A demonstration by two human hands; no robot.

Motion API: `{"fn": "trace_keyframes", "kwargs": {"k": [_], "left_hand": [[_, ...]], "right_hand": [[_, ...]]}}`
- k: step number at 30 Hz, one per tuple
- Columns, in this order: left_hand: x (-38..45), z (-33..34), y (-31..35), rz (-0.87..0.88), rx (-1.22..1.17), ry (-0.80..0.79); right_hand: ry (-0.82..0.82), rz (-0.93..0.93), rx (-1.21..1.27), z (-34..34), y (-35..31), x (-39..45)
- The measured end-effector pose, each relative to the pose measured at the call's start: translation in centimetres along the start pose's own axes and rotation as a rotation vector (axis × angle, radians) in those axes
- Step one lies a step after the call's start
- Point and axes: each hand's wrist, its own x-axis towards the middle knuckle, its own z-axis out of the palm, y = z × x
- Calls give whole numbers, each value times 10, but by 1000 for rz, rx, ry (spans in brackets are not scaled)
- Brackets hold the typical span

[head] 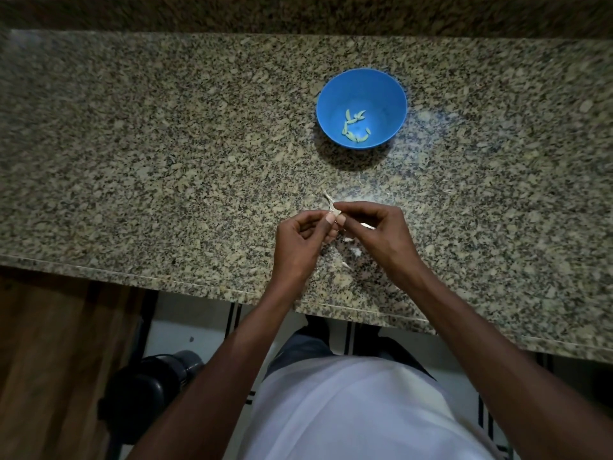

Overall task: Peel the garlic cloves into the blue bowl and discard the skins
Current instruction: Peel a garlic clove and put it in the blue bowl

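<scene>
Garlic clove (334,212) pinched between both sets of fingertips, my left hand (298,242) curled under it, my right hand (378,227) gripping its papery skin from beside. Blue bowl (361,82) with peeled cloves (355,127) sits beyond on the granite counter (166,144); skins (351,249) lie beneath my hands.

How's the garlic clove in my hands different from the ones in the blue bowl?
The clove in your hands still wears papery skin, with a strip sticking up; the cloves in the blue bowl look bare. Yours is pinched by the left hand and right hand above the counter; those lie loose on the bowl's bottom. All are small and pale.
</scene>
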Motion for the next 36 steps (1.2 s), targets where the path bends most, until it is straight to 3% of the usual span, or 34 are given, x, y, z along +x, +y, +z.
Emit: {"fn": "trace_keyframes", "kwargs": {"k": [6,13,21,25,29,36], "left_hand": [[-5,9,-1,-47,-105,82],[-2,2,4,-31,-34,79],[12,-31,-11,-21,177,154],[16,-37,-17,-3,214,134],[24,-42,-25,16,308,138],[29,-55,-25,107,505,161]], "right_hand": [[69,72,172,12,3,-7],[83,164,230,0,-2,-5],[274,156,-287,-68,11,35],[265,100,-517,-78,5,44],[244,12,-660,-61,-1,17],[74,-92,-811,26,24,-29]]}}
